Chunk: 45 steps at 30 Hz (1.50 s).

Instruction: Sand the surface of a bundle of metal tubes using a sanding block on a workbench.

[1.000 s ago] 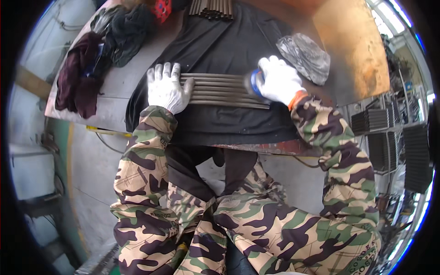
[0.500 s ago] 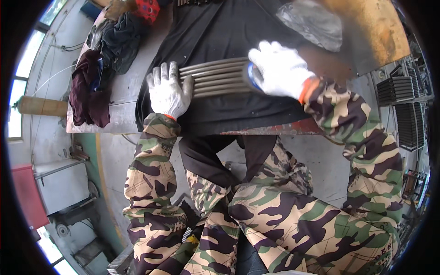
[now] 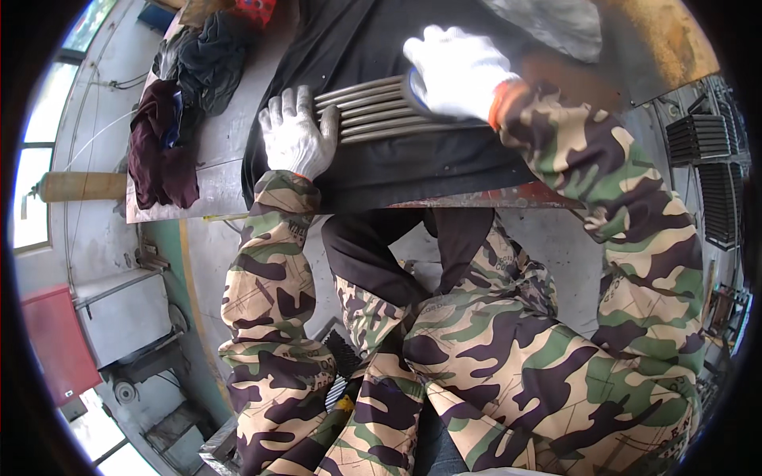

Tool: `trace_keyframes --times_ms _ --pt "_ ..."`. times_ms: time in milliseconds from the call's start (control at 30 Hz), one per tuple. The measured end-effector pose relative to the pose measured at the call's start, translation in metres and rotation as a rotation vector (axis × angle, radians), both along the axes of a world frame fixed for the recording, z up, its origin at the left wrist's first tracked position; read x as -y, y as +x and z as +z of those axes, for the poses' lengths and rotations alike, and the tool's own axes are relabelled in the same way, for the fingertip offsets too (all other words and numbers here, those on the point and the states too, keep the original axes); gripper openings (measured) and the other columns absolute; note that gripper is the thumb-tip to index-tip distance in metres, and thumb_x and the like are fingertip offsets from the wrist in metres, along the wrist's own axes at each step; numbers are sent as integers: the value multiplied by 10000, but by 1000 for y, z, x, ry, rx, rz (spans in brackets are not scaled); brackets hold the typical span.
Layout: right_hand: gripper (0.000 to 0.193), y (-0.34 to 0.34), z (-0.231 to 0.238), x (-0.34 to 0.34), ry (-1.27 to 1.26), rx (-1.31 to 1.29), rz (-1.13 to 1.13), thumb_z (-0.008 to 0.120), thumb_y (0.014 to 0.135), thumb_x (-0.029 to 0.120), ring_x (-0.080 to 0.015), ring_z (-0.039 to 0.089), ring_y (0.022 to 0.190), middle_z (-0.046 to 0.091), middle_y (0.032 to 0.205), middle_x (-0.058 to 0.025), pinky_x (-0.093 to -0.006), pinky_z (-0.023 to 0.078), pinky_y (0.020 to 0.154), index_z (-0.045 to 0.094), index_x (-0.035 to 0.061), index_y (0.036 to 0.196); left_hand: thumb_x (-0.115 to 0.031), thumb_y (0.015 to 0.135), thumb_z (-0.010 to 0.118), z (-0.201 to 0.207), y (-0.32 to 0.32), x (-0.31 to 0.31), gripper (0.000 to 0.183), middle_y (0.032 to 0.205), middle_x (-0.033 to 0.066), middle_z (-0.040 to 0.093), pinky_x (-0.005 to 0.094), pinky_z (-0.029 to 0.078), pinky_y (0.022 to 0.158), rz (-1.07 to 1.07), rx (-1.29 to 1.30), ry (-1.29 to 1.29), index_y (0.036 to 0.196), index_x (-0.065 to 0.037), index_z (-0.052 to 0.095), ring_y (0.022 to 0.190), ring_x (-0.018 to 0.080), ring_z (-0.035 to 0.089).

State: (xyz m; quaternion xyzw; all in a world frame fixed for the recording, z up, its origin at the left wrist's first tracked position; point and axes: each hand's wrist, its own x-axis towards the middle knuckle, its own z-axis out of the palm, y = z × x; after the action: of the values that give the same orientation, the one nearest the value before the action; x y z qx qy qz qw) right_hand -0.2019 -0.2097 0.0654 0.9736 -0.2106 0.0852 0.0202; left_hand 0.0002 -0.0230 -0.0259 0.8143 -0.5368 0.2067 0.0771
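Table (image 3: pixel 226 155): grey top, runs across the upper view. Black cloth (image 3: pixel 381 174) spread over its middle, creased, falling near the front edge. Tan board (image 3: pixel 667 40) at the far right. Rods (image 3: pixel 369 113): metal, side by side in a row on the black cloth, slanting slightly up to the right; left ends hidden by one hand, part of the right side by the other. Clear plastic (image 3: pixel 556 28), crumpled, beyond the right hand. Maroon garment (image 3: pixel 163 147) heaped at the table's left, dark garment (image 3: pixel 210 63) against it. Right hand (image 3: pixel 459 73): white glove, orange cuff, over the rods' right part, grip closed on a blue-edged piece. Left hand (image 3: pixel 298 136): white glove, palm down, grip wide, fingers spread, thumb over the rods. Smallest, the blue-edged piece (image 3: pixel 416 89): mostly hidden, meets the rods; kind unclear.
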Motion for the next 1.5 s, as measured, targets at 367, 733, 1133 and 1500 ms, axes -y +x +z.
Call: trace_keyframes --times_ms 367,733,1133,1500 --pt "313 26 -6 -26 75 -23 102 614 916 269 -357 701 1074 690 1157 -194 -484 580 901 695 74 1147 -428 986 564 -8 0 17 534 1331 193 620 563 360 1129 52 9 -33 1342 -37 631 1280 410 547" --pt "286 2 -13 -19 22 1 85 611 902 264 -382 716 990 700 1090 -208 -496 587 848 692 78 1103 -452 972 564 -22 4 30 526 1252 183 670 552 374 1116 48 92 -37 1272 -36 680 1257 394 571" --pt "245 -1 -22 11 -80 130 69 608 911 271 -367 720 920 696 958 -167 -504 583 784 688 98 1065 -436 963 558 -17 17 35 517 1234 193 678 549 408 1077 35 69 -63 1268 -38 682 1199 406 594" --pt "221 -19 -7 21 -28 156 99 643 883 275 -405 685 875 664 931 -209 -523 564 757 651 63 943 -371 946 555 -5 23 19 420 1149 195 682 559 429 1029 33 86 -69 1171 -44 694 1149 407 603"
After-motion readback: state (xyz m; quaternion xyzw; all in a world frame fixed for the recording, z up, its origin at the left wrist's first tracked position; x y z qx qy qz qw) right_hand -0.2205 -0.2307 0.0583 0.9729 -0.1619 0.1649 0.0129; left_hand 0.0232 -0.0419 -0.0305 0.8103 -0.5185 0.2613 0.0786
